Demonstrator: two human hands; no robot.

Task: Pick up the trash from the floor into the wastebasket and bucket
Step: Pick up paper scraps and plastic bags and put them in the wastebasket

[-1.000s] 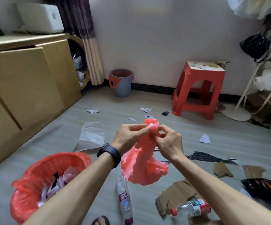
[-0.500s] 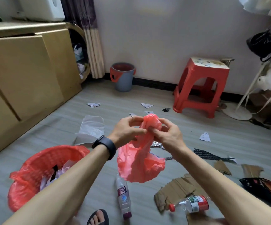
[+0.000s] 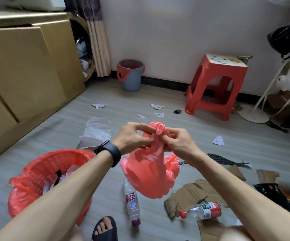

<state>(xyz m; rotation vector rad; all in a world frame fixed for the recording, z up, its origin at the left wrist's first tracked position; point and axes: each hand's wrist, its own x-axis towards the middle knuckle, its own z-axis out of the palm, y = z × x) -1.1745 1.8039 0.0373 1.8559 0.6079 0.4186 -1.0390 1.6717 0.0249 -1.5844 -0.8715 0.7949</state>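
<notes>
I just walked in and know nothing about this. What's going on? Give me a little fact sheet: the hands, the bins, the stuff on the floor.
left hand: pinches the top of the red plastic bag
right hand: grips the same bag top
bag: hangs in the air between the arms
wastebasket: red, lined, holds paper, at left
bucket: grey, by far wall
on floor: soda bottle, red-capped bottle, cardboard, paper scraps

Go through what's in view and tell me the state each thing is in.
Thin red plastic bag: held up, bunched.
Left hand: pinching the bag's top.
Right hand: pinching the bag's top.
Red mesh wastebasket: upright, lined, holding paper scraps.
Grey plastic bucket: upright by the wall.
Clear purple-capped bottle: lying down, capped.
Clear red-capped bottle: lying down, capped.
</notes>
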